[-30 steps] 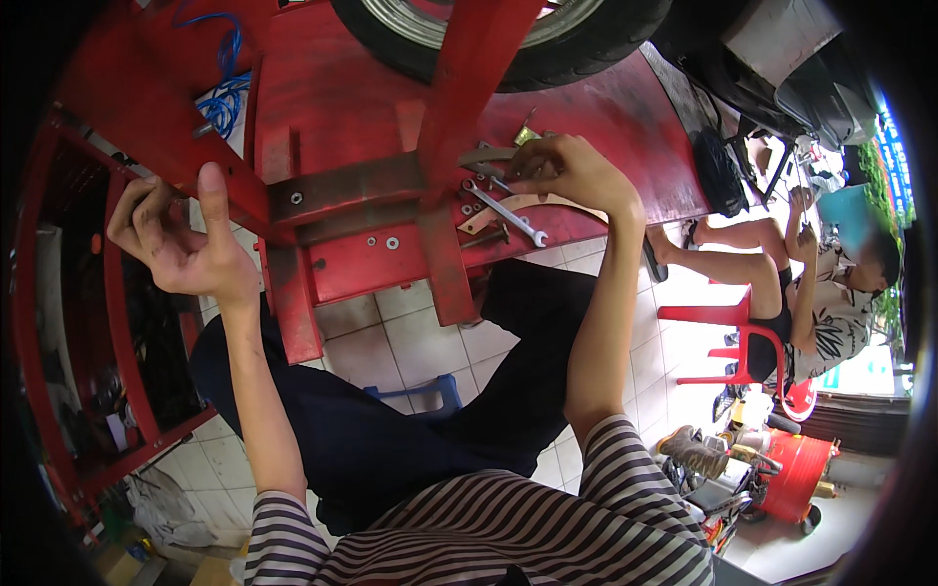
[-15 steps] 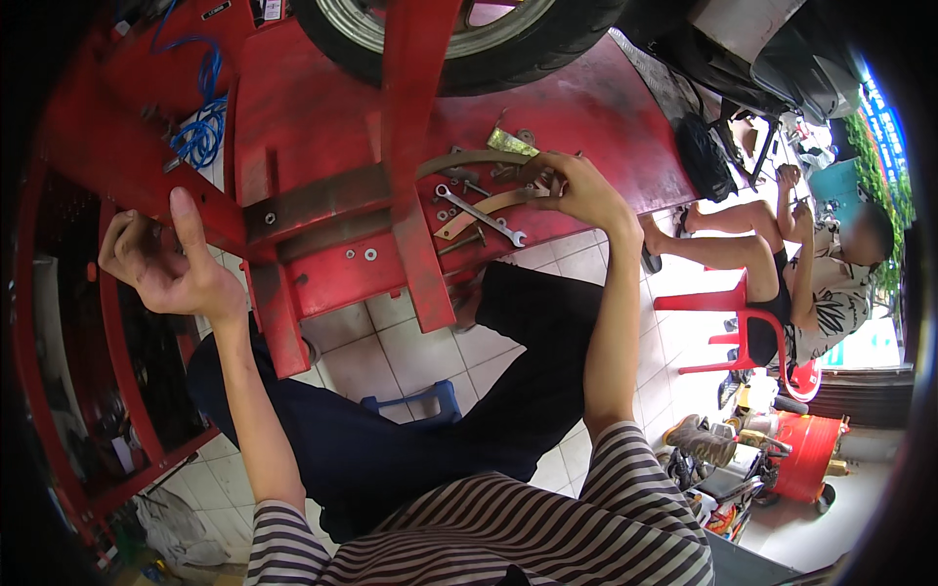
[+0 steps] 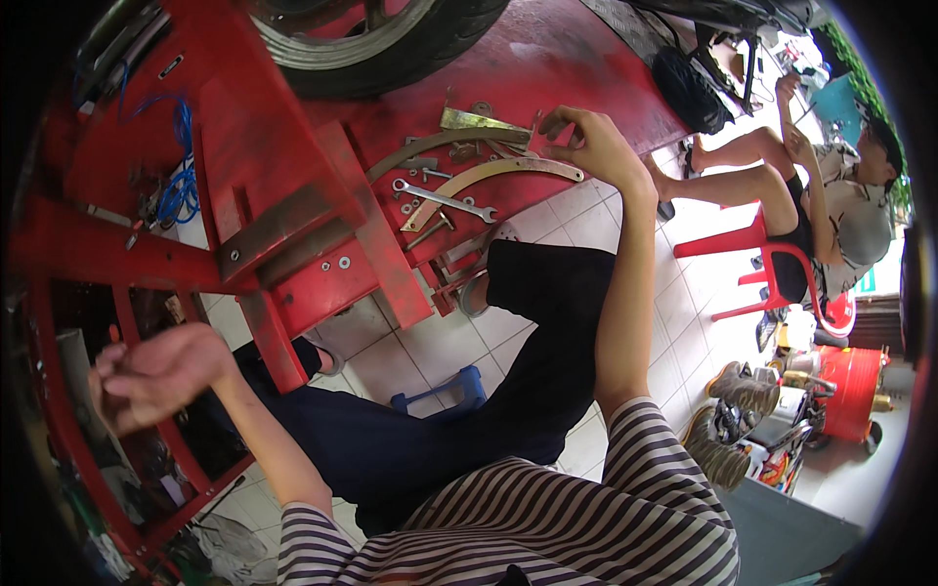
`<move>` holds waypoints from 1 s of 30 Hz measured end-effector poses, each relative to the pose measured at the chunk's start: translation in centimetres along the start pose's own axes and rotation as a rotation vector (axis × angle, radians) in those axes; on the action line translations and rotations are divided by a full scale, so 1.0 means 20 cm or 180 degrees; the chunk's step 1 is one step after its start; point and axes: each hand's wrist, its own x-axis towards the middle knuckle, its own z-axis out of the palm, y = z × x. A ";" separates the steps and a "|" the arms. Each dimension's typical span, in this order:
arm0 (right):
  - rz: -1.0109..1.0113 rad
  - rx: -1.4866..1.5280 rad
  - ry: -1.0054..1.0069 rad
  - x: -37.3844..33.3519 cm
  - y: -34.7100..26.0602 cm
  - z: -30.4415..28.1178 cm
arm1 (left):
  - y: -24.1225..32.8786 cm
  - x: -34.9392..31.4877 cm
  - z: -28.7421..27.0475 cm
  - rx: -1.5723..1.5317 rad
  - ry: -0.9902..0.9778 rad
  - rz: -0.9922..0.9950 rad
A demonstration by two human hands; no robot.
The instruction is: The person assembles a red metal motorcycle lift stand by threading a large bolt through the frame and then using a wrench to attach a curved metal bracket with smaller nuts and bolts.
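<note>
this looks like a repair workshop, probably for vehicles: a wheel with a black tyre (image 3: pixel 415 66) sits on a scuffed red metal bench (image 3: pixel 567 73), where a spanner (image 3: pixel 445 199), loose washers (image 3: pixel 344 263), bolts (image 3: pixel 431 230) and a curved metal strip (image 3: pixel 518 168) lie about. a coiled blue hose (image 3: pixel 179 195), a red cylindrical tank (image 3: pixel 848 396) and a plain tiled floor (image 3: pixel 386 366) fit that too, with greenery (image 3: pixel 855 73) showing beyond at the right.

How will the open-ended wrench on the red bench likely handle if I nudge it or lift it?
The wrench looks like solid metal, so probably stiff and hefty for its size. Its flat shank should slide rather than roll. Lying across the curved strip, it may rock.
</note>
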 end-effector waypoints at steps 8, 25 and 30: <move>0.0437 0.0026 -0.0479 -0.07 0.09 -0.03 | 0.71 -0.57 0.48 -0.0509 -0.4408 -0.1411; 0.0474 0.0288 -0.0783 -0.07 0.29 0.01 | 0.64 -1.03 0.54 0.0683 -0.5763 0.0863; 0.0135 0.0016 -0.0639 -0.05 0.31 0.03 | 0.66 -1.00 0.54 0.0726 -0.5411 0.0952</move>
